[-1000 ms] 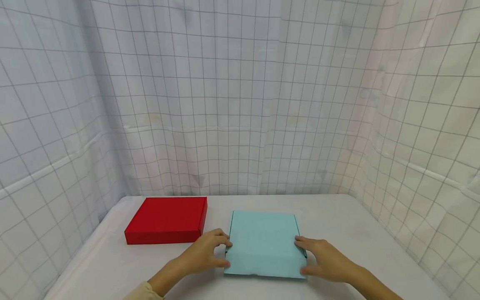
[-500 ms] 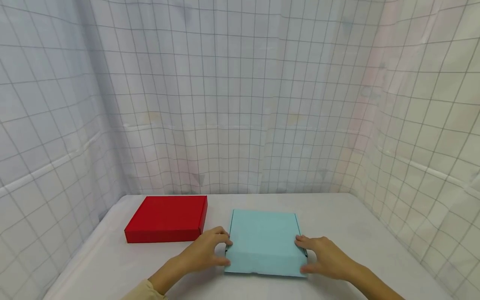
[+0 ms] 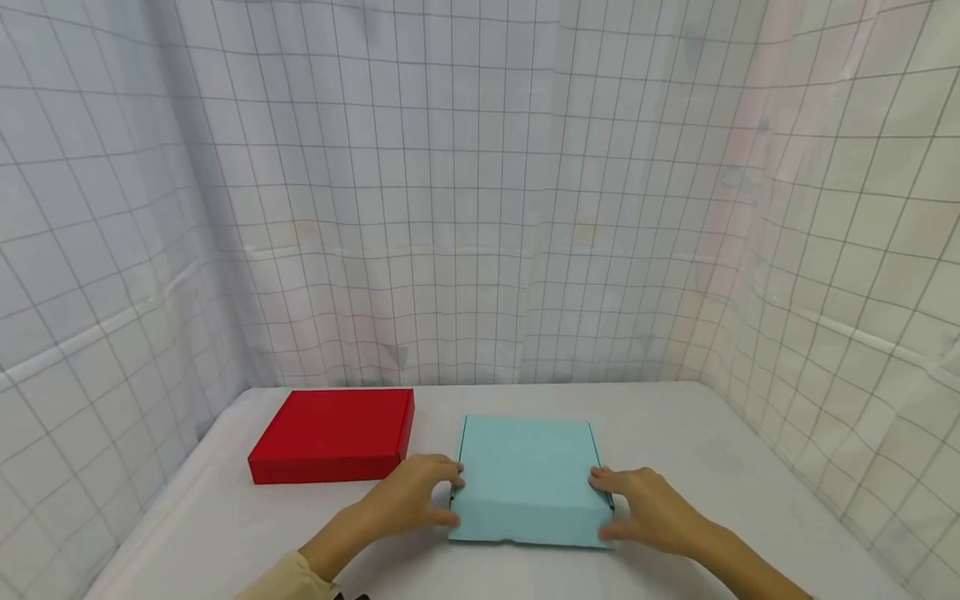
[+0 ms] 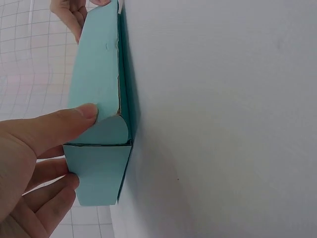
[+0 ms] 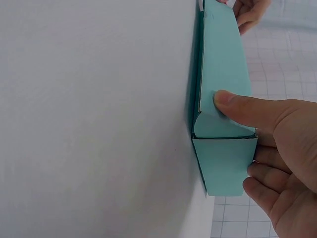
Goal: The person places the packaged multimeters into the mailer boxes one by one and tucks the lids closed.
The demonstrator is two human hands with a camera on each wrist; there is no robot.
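Observation:
A light blue cardboard mailer box point(image 3: 525, 467) lies on the white table between my hands, its lid down. The lid's front flap point(image 4: 96, 74) slants outward, leaving a dark gap along the box's front in both wrist views. My left hand point(image 3: 412, 496) grips the left front corner, thumb on the flap and fingers against the side. At the right front corner, my right hand point(image 3: 652, 512) holds the box likewise, its thumb point(image 5: 225, 97) pressing the flap. A rounded ear shows at the flap's end beside each thumb. The box's inside is hidden.
A closed red box point(image 3: 337, 433) sits on the table point(image 3: 675, 442) to the left, close to my left hand. White curtains point(image 3: 480, 208) with a grid pattern surround the table at the back and both sides. A small dark object shows by my left sleeve point(image 3: 292, 579).
The blue box's front flap has tipped a little further down, with both thumbs on it. The hands keep their places at the corners. The view has shifted slightly; the red box stays put.

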